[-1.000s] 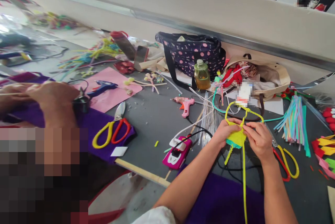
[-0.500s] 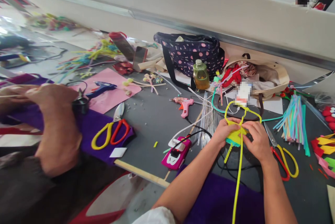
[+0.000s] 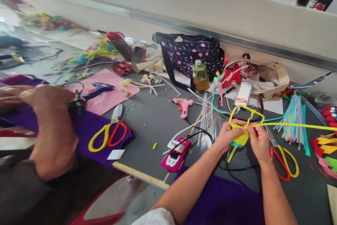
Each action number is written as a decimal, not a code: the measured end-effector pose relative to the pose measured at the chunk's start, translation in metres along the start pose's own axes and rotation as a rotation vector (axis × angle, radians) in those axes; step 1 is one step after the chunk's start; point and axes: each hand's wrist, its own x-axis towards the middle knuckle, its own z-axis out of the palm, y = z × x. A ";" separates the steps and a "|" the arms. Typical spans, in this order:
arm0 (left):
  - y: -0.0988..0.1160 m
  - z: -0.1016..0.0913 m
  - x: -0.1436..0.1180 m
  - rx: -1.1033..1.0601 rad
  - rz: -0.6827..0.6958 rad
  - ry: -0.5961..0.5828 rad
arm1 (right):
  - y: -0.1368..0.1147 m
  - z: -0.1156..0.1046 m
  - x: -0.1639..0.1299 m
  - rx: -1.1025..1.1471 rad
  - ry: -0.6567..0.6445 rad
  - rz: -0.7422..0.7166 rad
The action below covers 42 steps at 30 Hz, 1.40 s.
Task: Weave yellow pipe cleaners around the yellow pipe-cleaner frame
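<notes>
The yellow pipe-cleaner piece [image 3: 240,137] sits just above the grey surface [image 3: 147,119], right of centre, pinched between both hands. Left hand [image 3: 228,134] has its fingers closed on the piece's left edge; right hand [image 3: 259,141] has its fingers closed on the right edge and on a long yellow stem [image 3: 295,125] that runs out level to the right, over the scissors [image 3: 283,151] and across the foot of the pastel stem bundle [image 3: 295,119]. A yellow loop [image 3: 246,114] rises from the piece toward the beige bag [image 3: 265,74]. A teal fringe shows at the piece's lower edge. Judgement: the step in hand appears to be winding the stem onto the piece; done well, the left hand keeps the body still, the right keeps the stem taut and lays each turn tight against the last, and the free end is kept off the bundle and scissors. Nearby: a magenta glue gun [image 3: 176,153] with a black cord to the left, thin wires [image 3: 207,119] behind it, a pink glue gun [image 3: 184,105], an amber bottle [image 3: 200,75] and a dotted bag [image 3: 192,54]. Far left, another person's hand [image 3: 50,126] rests over purple felt [image 3: 94,130], beside a second pair of scissors [image 3: 110,130].
</notes>
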 end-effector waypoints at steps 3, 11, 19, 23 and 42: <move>0.001 0.001 -0.002 0.028 0.080 -0.029 | -0.005 -0.003 -0.002 0.015 -0.028 0.091; 0.001 0.002 -0.001 -0.033 -0.026 0.019 | -0.007 0.001 -0.003 0.049 0.018 0.125; 0.001 -0.004 0.005 -0.149 -0.114 0.075 | -0.012 -0.004 0.000 -0.093 0.168 -0.261; 0.001 -0.005 0.004 -0.161 -0.112 0.059 | -0.010 -0.009 0.003 -0.207 0.096 -0.457; -0.011 0.004 0.003 -0.185 -0.060 0.040 | -0.007 -0.005 0.005 -0.423 0.086 -0.375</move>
